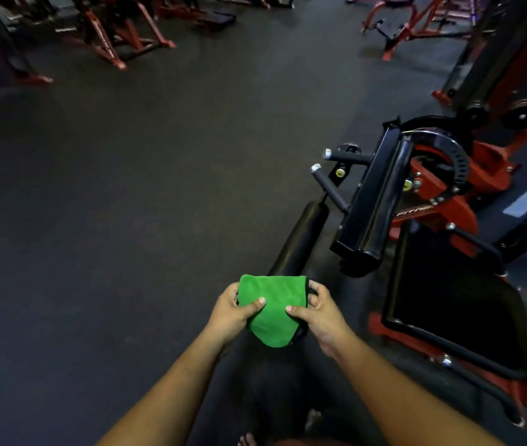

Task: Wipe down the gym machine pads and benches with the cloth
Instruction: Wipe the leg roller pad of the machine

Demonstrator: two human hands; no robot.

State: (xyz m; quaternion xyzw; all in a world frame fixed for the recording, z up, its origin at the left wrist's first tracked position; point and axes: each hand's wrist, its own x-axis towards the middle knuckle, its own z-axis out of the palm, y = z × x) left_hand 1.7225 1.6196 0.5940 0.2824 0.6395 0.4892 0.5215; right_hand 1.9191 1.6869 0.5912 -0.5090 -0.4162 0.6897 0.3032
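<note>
A folded green cloth (271, 309) is held in front of me, low in the middle of the view. My left hand (234, 312) grips its left edge with the thumb on top. Its right edge is gripped the same way by my right hand (318, 312). Just beyond the cloth lies a black roller pad (300, 238) of a red-framed gym machine. To its right are a long black padded bar (373, 201) and a black seat pad (448, 294).
Dark rubber floor (133, 194) spreads to the left and ahead. Red-framed machines (120, 33) stand at the far left, and more red frames (416, 24) at the far right. Black handles (329, 185) stick out from the near machine. My foot shows at the bottom edge.
</note>
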